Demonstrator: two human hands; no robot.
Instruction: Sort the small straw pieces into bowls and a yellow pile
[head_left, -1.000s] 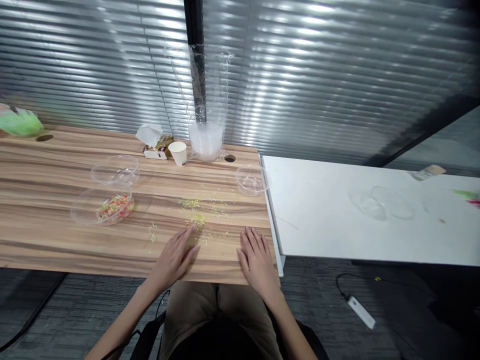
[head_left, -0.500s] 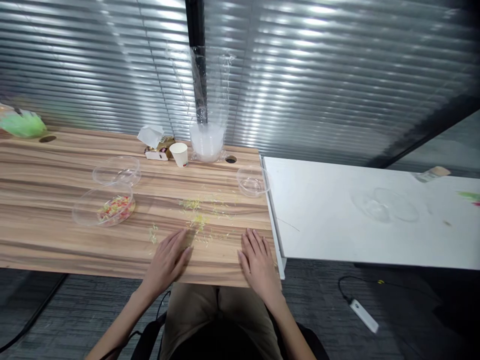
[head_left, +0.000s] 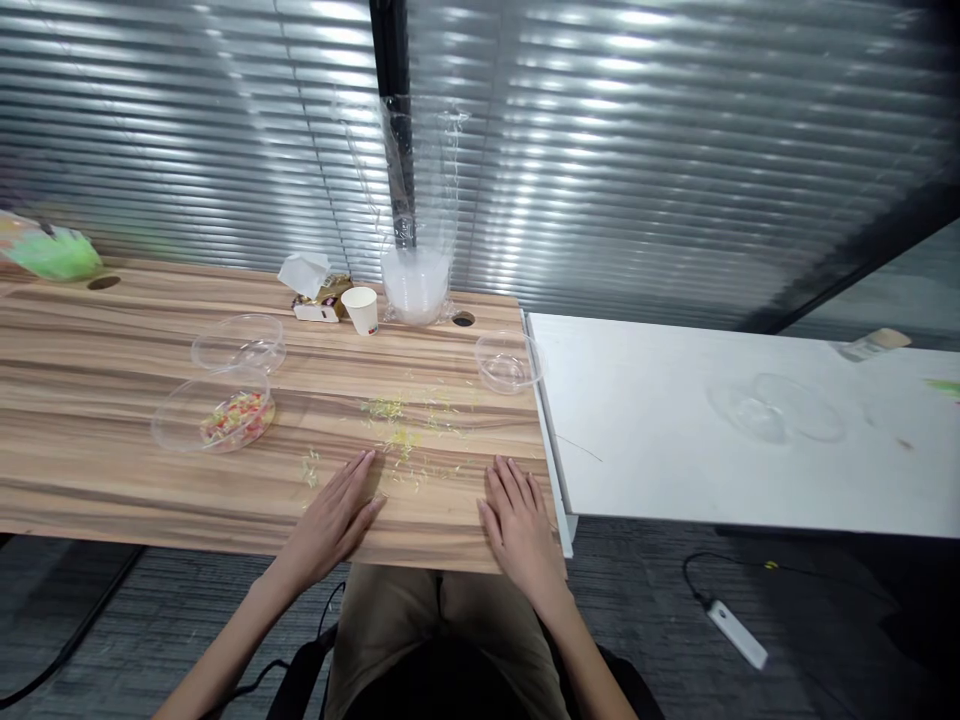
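Observation:
My left hand (head_left: 335, 518) rests on the wooden table (head_left: 97, 490), fingers stretched out and nothing held. Just beyond its fingertips lie scattered yellow-green bits (head_left: 403, 440), thin and short, too small to name. My right hand (head_left: 519, 522) lies flat near the table's right edge, also holding nothing. Left of the scatter, a clear plastic bowl (head_left: 171, 428) contains red, yellow and green bits (head_left: 234, 416). Behind it sits another clear bowl (head_left: 225, 345), apparently with nothing inside. A third clear bowl (head_left: 510, 364) stands beyond my right hand at the table's edge.
At the back stand a tissue pack (head_left: 319, 303), a paper cup (head_left: 362, 312) and a clear bag of stacked plastic bowls (head_left: 417, 285). A green bag (head_left: 60, 255) lies far left. On the adjoining white table (head_left: 637, 450) are clear lids or bowls (head_left: 772, 412). A power strip (head_left: 737, 634) is on the floor.
The view has shifted very slightly, so things appear a little further right. Both hands stay resting on the table, and the bowls and scattered bits have not moved.

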